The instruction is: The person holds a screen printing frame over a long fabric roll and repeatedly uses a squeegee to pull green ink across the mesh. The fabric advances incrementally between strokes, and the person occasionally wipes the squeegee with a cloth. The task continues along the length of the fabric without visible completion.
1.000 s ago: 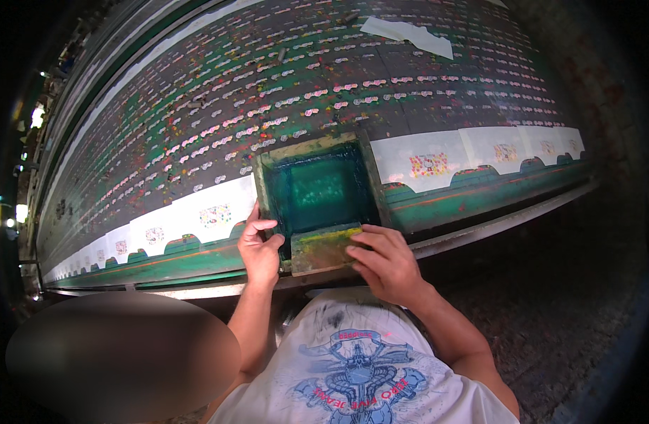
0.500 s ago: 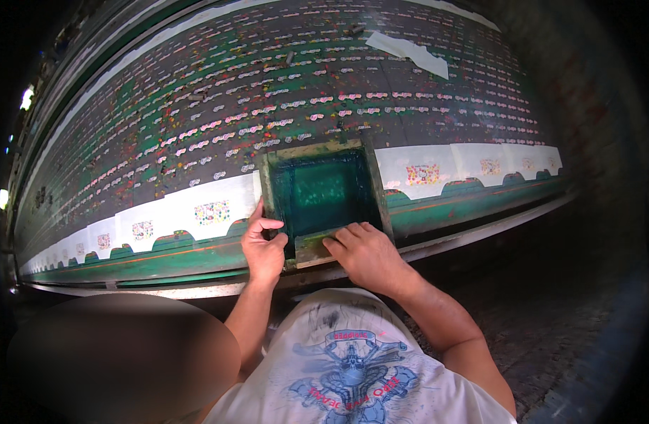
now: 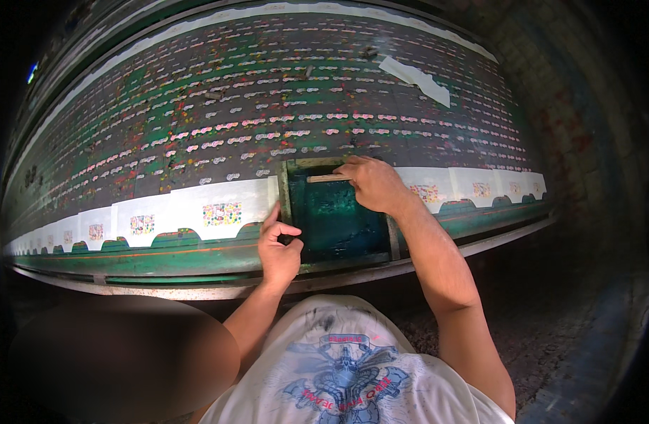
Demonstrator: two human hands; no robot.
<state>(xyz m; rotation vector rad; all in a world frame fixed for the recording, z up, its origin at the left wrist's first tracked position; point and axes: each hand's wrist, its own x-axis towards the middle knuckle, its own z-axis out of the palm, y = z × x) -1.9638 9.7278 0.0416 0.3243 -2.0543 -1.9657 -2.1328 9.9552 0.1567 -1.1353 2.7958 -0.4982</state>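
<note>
A small rectangular printing screen [image 3: 285,194] with a worn frame and wet dark-green ink inside lies over the near edge of a long print table. My right hand [image 3: 377,185] is closed on a squeegee [image 3: 327,179], whose thin pale wooden edge shows at the screen's far end. Beside the screen's left bar is my left hand [image 3: 278,256], index finger stretched along the bar, thumb and other fingers bent around its edge. White cut sheets [image 3: 257,194] with colourful printed patches lie in a row on both sides of the screen.
The dark table top [image 3: 197,120] carries rows of small stuck prints and green and red ink stains. A loose white strip [image 3: 416,79] lies at the far right. A pale rail [image 3: 324,284] runs along the near side. A brick wall [image 3: 572,134] stands to the right.
My right hand has moved from the screen's near end to its far end with the squeegee. My left hand stays at the left bar. The view has shifted slightly.
</note>
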